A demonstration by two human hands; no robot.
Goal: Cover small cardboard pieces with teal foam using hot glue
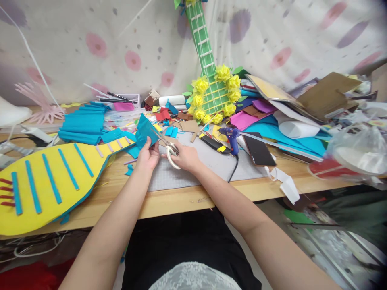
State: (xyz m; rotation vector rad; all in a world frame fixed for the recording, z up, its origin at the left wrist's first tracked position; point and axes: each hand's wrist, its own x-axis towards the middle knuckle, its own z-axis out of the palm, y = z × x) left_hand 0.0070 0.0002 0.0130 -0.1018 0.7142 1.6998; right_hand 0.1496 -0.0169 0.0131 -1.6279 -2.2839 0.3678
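Note:
My left hand is closed on a piece of blue crepe paper, held up above the grey cutting mat. In my right hand is a pair of scissors with white handles, its blades pointing up and left to the edge of the blue paper. Whether the blades have bitten into the paper I cannot tell. Left of my hands lies a yellow paper lute shape with blue strips across it; its narrow neck runs up to the blue paper.
A green paper guitar with yellow flowers leans at the back. A blue glue gun, a black-and-yellow cutter and a phone lie right of my hands. Folded blue paper sits back left. A plastic-wrapped cup stands far right.

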